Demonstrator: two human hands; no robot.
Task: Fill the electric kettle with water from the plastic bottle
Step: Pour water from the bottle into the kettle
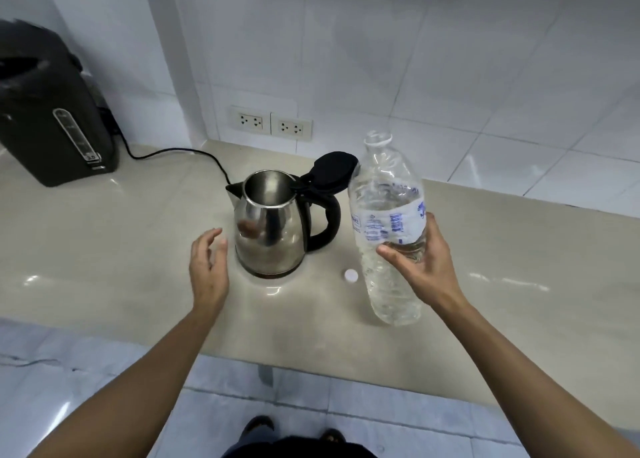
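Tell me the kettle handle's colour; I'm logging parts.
Black, like the open lid; the kettle handle shows clearly in the head view.

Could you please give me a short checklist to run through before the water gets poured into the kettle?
1. Kettle lid open: ok, it is flipped back and the mouth is clear.
2. Bottle uncapped: ok, the neck is open and the cap lies on the counter.
3. Bottle held: ok, the right hand grips it at mid-height, upright.
4. Bottle has water: ok, water is visible inside.
5. Kettle steadied: not ok, the left hand is open beside it, not touching.
6. Kettle already empty: cannot tell, the bottom of the inside is not clearly visible.
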